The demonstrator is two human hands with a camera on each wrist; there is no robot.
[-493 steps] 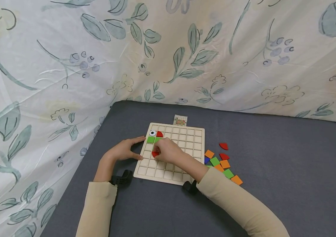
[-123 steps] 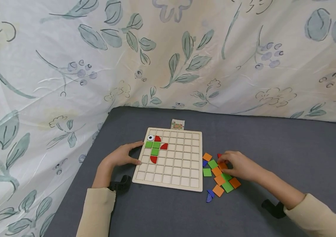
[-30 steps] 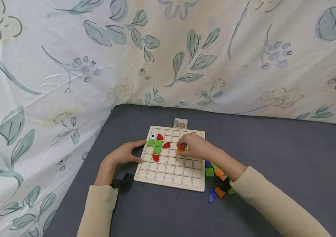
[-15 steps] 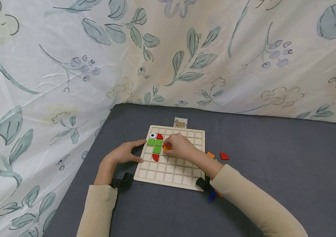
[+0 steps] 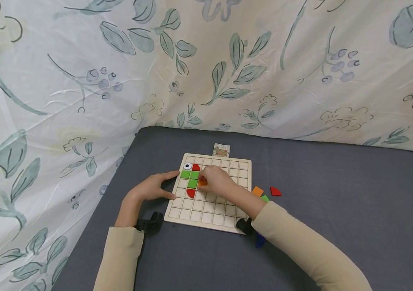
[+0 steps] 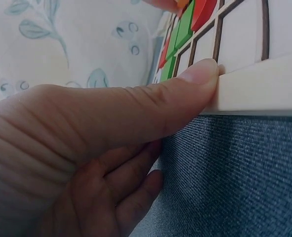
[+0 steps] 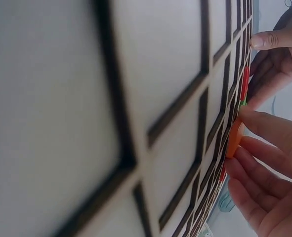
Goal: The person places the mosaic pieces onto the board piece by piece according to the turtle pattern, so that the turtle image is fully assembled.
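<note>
A wooden grid board (image 5: 206, 218) lies on the dark cloth. My left hand (image 5: 150, 188) rests against its left edge, thumb and index finger spread; in the left wrist view the thumb (image 6: 185, 94) presses the rim. With my right hand (image 5: 217, 182) I pinch an orange square tile (image 7: 235, 138) low over the grid, just right of a green tile (image 5: 192, 183). Two more green tiles (image 5: 185, 174), a round eye tile (image 5: 187, 166) and red quarter-round tiles (image 5: 190, 193) sit in the left cells. My right fingers partly cover the orange tile.
Right of the board lie a loose orange tile (image 5: 258, 191), a red quarter-round (image 5: 275, 191) and a blue piece (image 5: 260, 241); my right sleeve (image 5: 293, 238) hides others. A small pattern card (image 5: 222, 150) lies behind the board. A patterned curtain (image 5: 206, 81) hangs beyond.
My right hand has carried the orange tile leftward across the board and down to the cell beside the lower green tile. My left hand stays at the board's edge.
</note>
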